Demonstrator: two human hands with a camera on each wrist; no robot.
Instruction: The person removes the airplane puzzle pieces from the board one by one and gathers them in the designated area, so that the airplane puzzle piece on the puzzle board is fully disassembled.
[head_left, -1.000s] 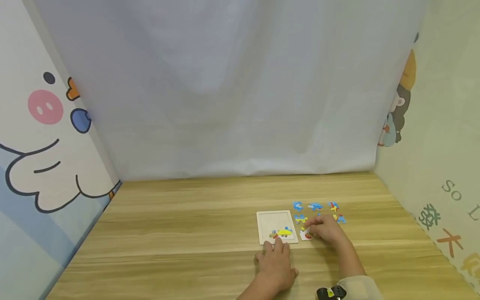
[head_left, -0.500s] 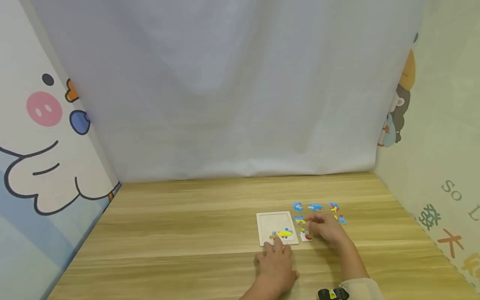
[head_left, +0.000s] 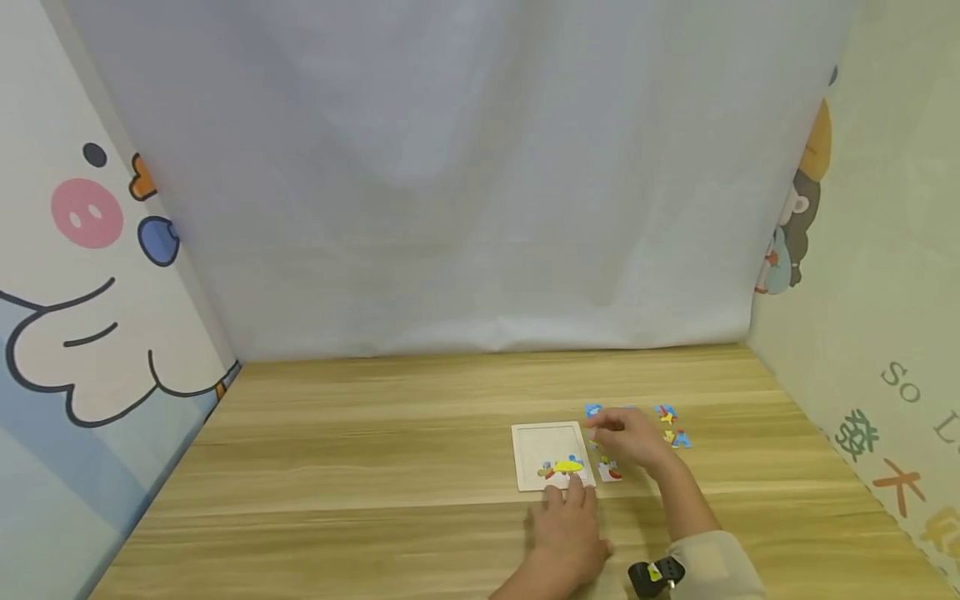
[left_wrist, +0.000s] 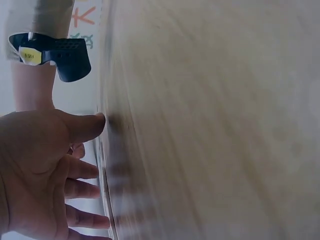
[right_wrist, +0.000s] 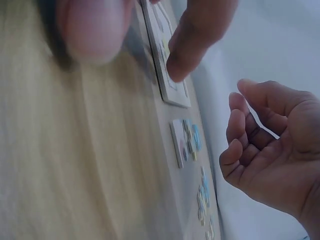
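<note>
A square wooden puzzle tray (head_left: 536, 446) lies on the table, with a few joined pieces (head_left: 567, 467), yellow among them, in its lower right part. My left hand (head_left: 566, 533) rests at the tray's near edge, fingertips over its rim. In the left wrist view, that hand (left_wrist: 40, 175) has its fingers extended. My right hand (head_left: 630, 437) hovers above the loose pieces right of the tray, near a blue puzzle piece (head_left: 593, 409), hiding some pieces beneath. In the right wrist view, the right hand (right_wrist: 275, 145) is loosely curled, and no piece shows between thumb and fingers.
Right of the tray lie a white-and-red piece (head_left: 610, 472), a red-and-yellow piece (head_left: 666, 414) and a blue-and-yellow piece (head_left: 678, 438). A grey curtain (head_left: 480, 208) hangs behind the table; printed panels stand at both sides. The right wrist wears a black camera band (head_left: 656, 575).
My right hand has moved left and farther away, from beside the white-and-red piece to over the upper left pieces. The left hand has slid slightly right along the tray's near edge.
</note>
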